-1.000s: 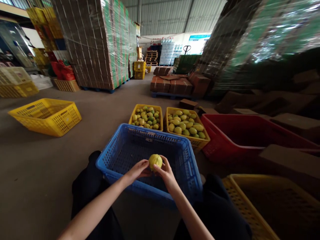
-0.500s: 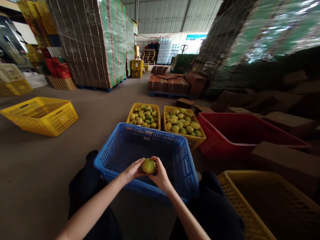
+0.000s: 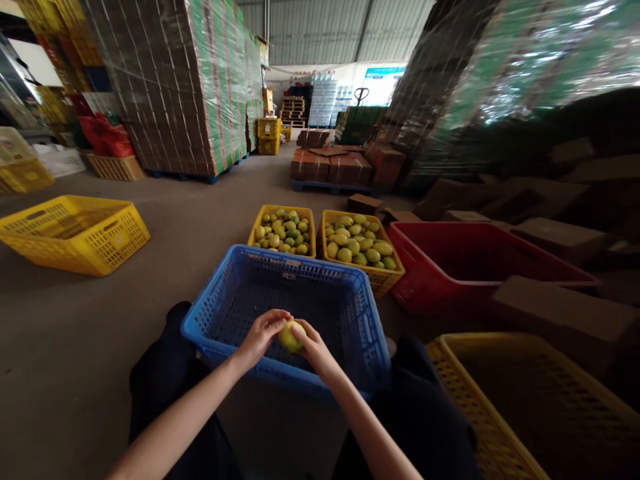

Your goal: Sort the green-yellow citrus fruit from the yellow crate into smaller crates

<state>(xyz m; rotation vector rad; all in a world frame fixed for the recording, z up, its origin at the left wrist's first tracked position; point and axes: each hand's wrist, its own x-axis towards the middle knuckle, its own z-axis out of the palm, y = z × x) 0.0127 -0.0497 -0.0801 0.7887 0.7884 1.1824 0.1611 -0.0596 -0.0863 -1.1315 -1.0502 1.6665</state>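
Observation:
A yellow-green lemon (image 3: 290, 339) is between my two hands, over the near part of a blue plastic crate (image 3: 300, 261). My right hand (image 3: 316, 348) grips its right side, with the thumb lying across the near face. On the other side, my left hand (image 3: 261, 338) has its bent fingers on the fruit's upper left. The undersides of the fingers are partly hidden. Just past the blue crate stand two yellow crates full of lemons, a left crate (image 3: 252, 235) and a right crate (image 3: 387, 279).
A red tub (image 3: 420, 293) stands to the right, with a yellow crate (image 3: 445, 353) nearer me. Another yellow crate (image 3: 95, 250) sits on the floor at left. Cardboard boxes (image 3: 545, 303) lie at far right. Wrapped pallet stacks (image 3: 165, 93) rise behind.
The lemon has turned between my hands. My left hand has shifted up over its top left, and my right thumb now lies across it. The view has swung slightly right.

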